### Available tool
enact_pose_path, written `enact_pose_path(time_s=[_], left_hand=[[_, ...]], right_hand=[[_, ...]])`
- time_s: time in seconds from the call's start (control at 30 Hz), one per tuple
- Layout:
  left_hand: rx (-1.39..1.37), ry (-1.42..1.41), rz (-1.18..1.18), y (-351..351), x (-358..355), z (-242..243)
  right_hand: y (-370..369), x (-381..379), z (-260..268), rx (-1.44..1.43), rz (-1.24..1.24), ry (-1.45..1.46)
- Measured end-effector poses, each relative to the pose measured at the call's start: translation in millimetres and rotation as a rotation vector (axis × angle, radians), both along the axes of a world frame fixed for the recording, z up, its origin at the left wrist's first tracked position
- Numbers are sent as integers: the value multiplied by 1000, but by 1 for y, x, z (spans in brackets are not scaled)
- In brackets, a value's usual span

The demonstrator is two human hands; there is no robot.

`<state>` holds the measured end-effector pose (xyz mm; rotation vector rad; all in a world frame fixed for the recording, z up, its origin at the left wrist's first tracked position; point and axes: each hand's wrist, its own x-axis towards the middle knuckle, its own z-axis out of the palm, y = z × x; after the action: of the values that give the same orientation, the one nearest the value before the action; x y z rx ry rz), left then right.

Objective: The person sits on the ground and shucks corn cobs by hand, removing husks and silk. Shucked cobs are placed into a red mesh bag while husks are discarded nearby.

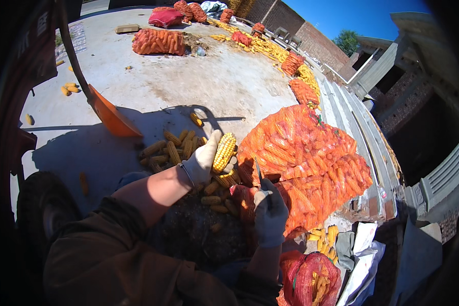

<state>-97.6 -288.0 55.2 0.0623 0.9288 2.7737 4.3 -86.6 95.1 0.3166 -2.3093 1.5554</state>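
Note:
My left hand (205, 157), in a pale work glove, grips a yellow corn cob (225, 152) with its fingers behind the ear. In my right hand (271, 216), also gloved, is a knife (258, 172) whose narrow blade points away from me. Its handle is mostly covered by my fingers. Beneath my left hand lies a heap of loose corn cobs (174, 152), partly in shadow. Just beyond the knife bulge large orange mesh sacks (296, 141) filled with corn; one beside my right hand has a dark opening near the blade.
An orange shovel (111, 114) stands at the left, above a vehicle tyre (48, 206). A red mesh sack (310, 275) of corn sits at the lower right beside white sacking (361, 264). Farther off are a full orange sack (158, 42) and a long row of loose cobs (271, 49).

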Motion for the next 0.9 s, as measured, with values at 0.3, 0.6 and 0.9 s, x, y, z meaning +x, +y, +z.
enact_pose_path(time_s=[0.3,0.6,0.9], left_hand=[[-20,44,-237,14,17,2],[-347,233,-126,8,22,13],[-1020,902,453,6,7,-12]], right_hand=[[5,-21,-27,-1152,398,-587],[-4,6,10,501,-155,346],[-5,25,38,782,-263,237]])
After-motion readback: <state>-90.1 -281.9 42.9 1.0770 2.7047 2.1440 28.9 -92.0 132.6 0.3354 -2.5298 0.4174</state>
